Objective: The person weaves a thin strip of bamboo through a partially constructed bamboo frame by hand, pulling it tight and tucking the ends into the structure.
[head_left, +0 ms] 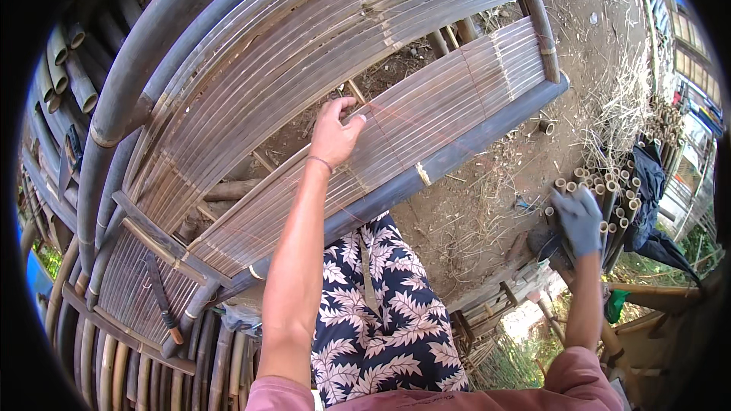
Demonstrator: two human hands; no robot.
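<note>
A bamboo bench with a slatted seat (426,106) and a curved slatted back (304,46) lies before me. At the seat's rear edge is my bare left hand (335,135), its fingers curled beside the gap under the backrest. Whatever those fingers may hold is hidden. Faint thin reddish lines, like cord, cross the slats near that hand. My right hand (580,221), in a grey glove, is raised off to the right, away from the bench. Motion smears its fingers, so their grip does not show. Below it in the picture are cut bamboo tubes (609,183).
A long knife (161,297) with a wooden handle end lies on the slatted surface at left. Thick bamboo poles (76,80) are stacked beyond. Straw and chips litter the dirt floor (472,213). Dark cloth (647,190) hangs by the tubes at right.
</note>
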